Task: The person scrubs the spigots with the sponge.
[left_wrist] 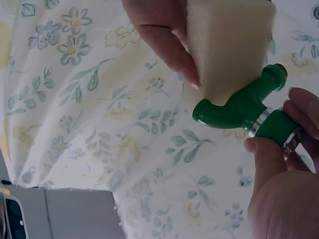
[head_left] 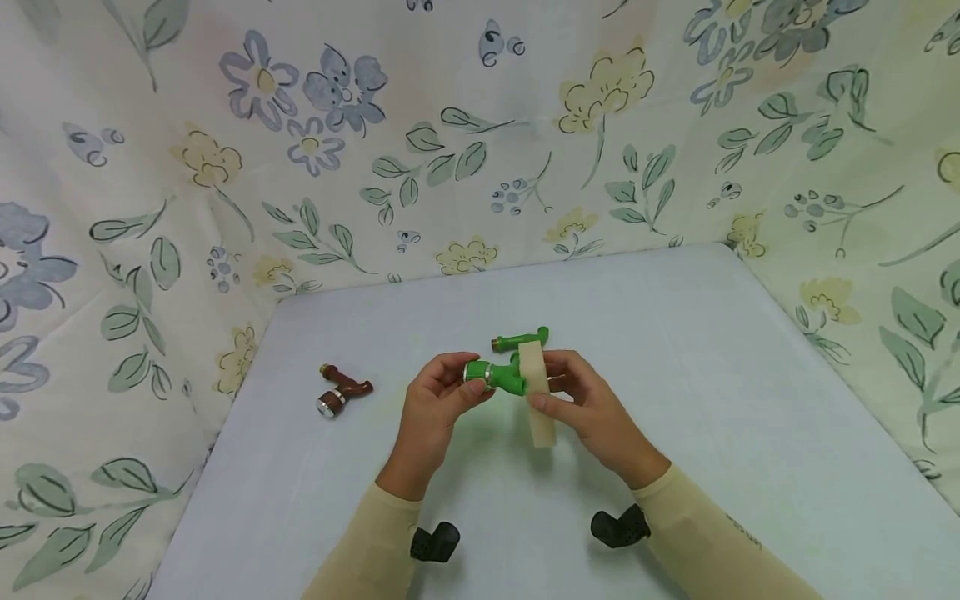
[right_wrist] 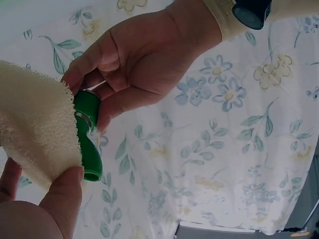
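Observation:
A green tap (head_left: 509,379) with a ribbed knob and silver-coloured rings is held up over the table. My left hand (head_left: 438,398) pinches the knob end between thumb and fingers. In the left wrist view the tap's body (left_wrist: 238,110) lies against a cream-coloured sponge (left_wrist: 232,47). My right hand (head_left: 588,408) grips that sponge (head_left: 537,392), thumb on the near side and fingers behind. From the right wrist view, the sponge (right_wrist: 40,119) covers part of the tap (right_wrist: 89,154).
Behind the hands lies a second green tap (head_left: 519,340) with a brass-coloured threaded end. A brown tap (head_left: 342,392) rests at the left on the white table (head_left: 255,500). Floral cloth (head_left: 465,167) hangs round the table's back and sides.

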`<state>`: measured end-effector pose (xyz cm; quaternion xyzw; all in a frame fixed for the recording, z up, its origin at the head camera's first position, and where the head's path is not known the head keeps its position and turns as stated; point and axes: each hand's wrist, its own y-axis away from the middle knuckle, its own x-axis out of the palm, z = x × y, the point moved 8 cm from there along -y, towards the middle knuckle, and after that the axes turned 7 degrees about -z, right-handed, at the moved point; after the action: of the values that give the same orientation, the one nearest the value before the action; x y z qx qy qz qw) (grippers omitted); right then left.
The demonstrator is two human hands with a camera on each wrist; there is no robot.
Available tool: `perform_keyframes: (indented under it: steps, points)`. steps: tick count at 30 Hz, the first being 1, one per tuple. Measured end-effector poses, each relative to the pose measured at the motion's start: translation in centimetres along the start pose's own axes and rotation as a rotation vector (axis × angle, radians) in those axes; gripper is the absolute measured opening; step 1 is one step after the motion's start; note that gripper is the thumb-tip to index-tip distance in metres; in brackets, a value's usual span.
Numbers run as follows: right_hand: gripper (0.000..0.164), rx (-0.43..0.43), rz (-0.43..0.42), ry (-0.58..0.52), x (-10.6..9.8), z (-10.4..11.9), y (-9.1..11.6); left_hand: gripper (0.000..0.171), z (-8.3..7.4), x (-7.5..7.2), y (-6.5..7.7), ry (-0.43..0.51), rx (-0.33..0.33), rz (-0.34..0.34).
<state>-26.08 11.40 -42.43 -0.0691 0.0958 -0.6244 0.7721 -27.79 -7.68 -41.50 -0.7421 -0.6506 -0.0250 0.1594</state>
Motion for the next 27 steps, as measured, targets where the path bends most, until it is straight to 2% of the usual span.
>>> perform_keyframes:
  steps: [5, 10, 16, 21, 27]
  points:
    - [0.046, -0.015, 0.057, -0.089, 0.6, 1.3, 0.3, 0.041, 0.2, -0.6, -0.2, -0.026, 0.012, -0.05]
    - [0.048, -0.046, 0.031, -0.062, 0.7, 2.7, 0.5, 0.042, 0.2, -1.1, -0.3, -0.104, 0.052, -0.094]
    - [0.049, -0.043, 0.013, -0.056, 0.3, 2.0, 0.5, 0.042, -0.9, -1.1, 0.0, -0.212, 0.091, -0.135]
    - [0.051, -0.065, 0.037, -0.081, 0.3, 1.5, 0.5, 0.041, -1.8, -0.8, 0.2, -0.23, 0.102, -0.148]
    - [0.052, -0.058, 0.029, -0.067, 0.1, 1.2, 0.2, 0.042, -0.4, -1.4, -0.1, -0.215, 0.077, -0.138]
